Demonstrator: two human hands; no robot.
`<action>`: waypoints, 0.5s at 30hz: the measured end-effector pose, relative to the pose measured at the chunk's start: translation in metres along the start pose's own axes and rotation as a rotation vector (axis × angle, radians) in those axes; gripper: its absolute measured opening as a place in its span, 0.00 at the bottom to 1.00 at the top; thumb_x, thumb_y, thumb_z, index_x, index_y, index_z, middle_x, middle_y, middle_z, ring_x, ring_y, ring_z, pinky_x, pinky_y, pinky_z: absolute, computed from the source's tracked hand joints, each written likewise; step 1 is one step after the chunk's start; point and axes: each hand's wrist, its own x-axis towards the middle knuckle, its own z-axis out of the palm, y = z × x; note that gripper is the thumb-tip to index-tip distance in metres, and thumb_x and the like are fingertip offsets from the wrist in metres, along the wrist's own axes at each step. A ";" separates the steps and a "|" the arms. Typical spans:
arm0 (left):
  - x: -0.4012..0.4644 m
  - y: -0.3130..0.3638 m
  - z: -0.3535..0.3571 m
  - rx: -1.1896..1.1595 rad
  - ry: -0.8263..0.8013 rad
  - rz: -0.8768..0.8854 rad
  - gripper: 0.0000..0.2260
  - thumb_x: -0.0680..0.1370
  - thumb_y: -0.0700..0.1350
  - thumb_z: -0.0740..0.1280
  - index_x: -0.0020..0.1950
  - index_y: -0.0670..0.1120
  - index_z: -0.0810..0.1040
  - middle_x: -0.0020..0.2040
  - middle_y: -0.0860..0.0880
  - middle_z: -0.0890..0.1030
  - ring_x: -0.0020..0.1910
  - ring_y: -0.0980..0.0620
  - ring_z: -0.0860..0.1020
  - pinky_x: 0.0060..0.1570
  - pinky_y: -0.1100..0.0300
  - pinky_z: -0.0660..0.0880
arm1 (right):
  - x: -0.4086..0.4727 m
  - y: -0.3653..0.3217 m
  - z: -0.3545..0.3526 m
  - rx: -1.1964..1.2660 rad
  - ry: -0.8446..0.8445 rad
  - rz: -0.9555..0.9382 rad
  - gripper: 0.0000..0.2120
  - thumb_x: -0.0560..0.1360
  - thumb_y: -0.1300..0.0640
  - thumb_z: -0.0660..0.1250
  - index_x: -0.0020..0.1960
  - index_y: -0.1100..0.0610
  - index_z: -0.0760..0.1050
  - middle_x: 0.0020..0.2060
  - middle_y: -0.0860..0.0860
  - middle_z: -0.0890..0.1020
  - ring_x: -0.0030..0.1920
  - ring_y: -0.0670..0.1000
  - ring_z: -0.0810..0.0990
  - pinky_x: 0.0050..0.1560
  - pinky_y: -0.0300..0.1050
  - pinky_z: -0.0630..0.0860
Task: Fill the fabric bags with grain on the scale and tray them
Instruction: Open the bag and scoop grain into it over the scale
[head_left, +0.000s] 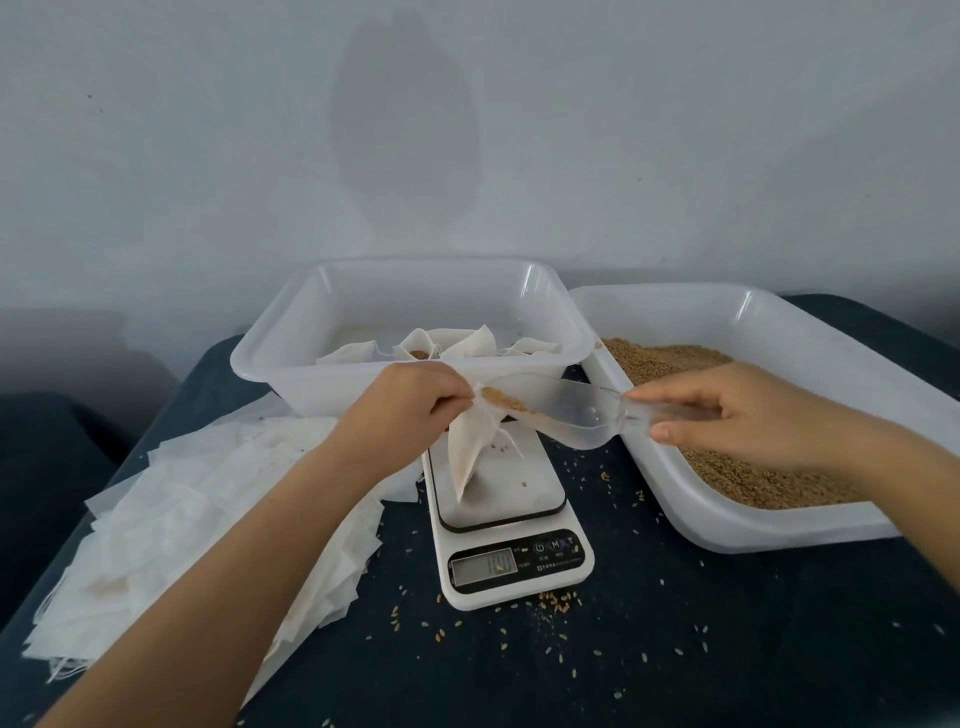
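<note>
Head view showed the left hand (415, 402) pinching a fabric bag (470, 447) open above the scale (511, 519), so its weight would register. The right hand (727, 415) gripped a clear scoop (566, 415), tipping grain (501, 401) into the mouth.

The counter (675, 649) wears a dark navy cloth, speckled with tan stray kernels (558, 597). Golden-brown grain (727, 467) fills the translucent white tray (779, 535) at its right edge. The scale (511, 566) is white with a black control strip and grey display. Fabric bags (197, 519) at the left edge are plain off-white, the scoop (571, 415) clear.
</note>
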 end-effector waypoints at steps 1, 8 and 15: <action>0.000 0.000 0.000 -0.001 0.007 -0.022 0.06 0.76 0.38 0.66 0.42 0.38 0.82 0.42 0.48 0.83 0.45 0.52 0.78 0.49 0.64 0.70 | -0.001 0.004 0.003 0.041 0.036 0.000 0.17 0.67 0.34 0.65 0.53 0.19 0.68 0.54 0.23 0.75 0.58 0.28 0.72 0.62 0.38 0.69; 0.002 0.015 0.006 0.052 0.004 -0.123 0.06 0.75 0.42 0.65 0.41 0.43 0.80 0.42 0.50 0.80 0.41 0.52 0.77 0.45 0.56 0.73 | 0.000 0.017 0.021 0.142 0.309 0.034 0.17 0.72 0.44 0.68 0.55 0.26 0.70 0.49 0.21 0.74 0.51 0.29 0.76 0.53 0.34 0.72; 0.006 0.017 0.019 0.031 -0.015 -0.106 0.06 0.76 0.45 0.66 0.51 0.46 0.79 0.51 0.54 0.75 0.42 0.55 0.77 0.46 0.57 0.74 | 0.007 0.014 0.036 0.066 0.417 0.077 0.17 0.75 0.47 0.67 0.60 0.30 0.70 0.49 0.22 0.71 0.47 0.30 0.73 0.48 0.31 0.67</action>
